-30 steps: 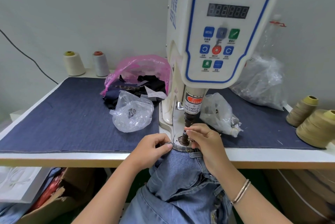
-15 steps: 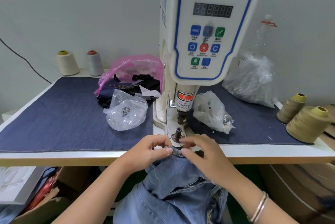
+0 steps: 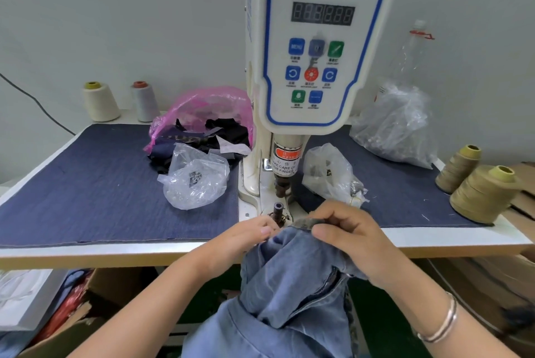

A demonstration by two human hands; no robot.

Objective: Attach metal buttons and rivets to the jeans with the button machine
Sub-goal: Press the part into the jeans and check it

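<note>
The button machine (image 3: pixel 315 48) stands upright at the middle of the table (image 3: pixel 115 253), and everything else is placed from it. Directly below its raised punch, the lower die post (image 3: pixel 278 210) sticks up from the machine's base, with open air between punch and post. The jeans (image 3: pixel 292 285) hang off the table's front edge just in front of that post, their long axis running from the waistband at the edge down and toward the camera; the waistband points at the post and lies just short of it, not over it.

The left hand (image 3: pixel 246 237), in front and left of the post, has its fingers curled and pinches the waistband's left part. The right hand (image 3: pixel 347 237), in front and right of the post, curls thumb and fingers over the waistband's right part and grips it; a bracelet (image 3: pixel 443 326) sits on that wrist.

Left of the machine the dark cloth mat (image 3: pixel 95 184) has a broad bare stretch out to the table's left edge. A clear bag (image 3: pixel 194 178) and a pink bag (image 3: pixel 202 114) crowd the machine's left side; another clear bag (image 3: pixel 330 172) lies just right of it. Thread cones (image 3: pixel 480 192) stand at the far right edge.
</note>
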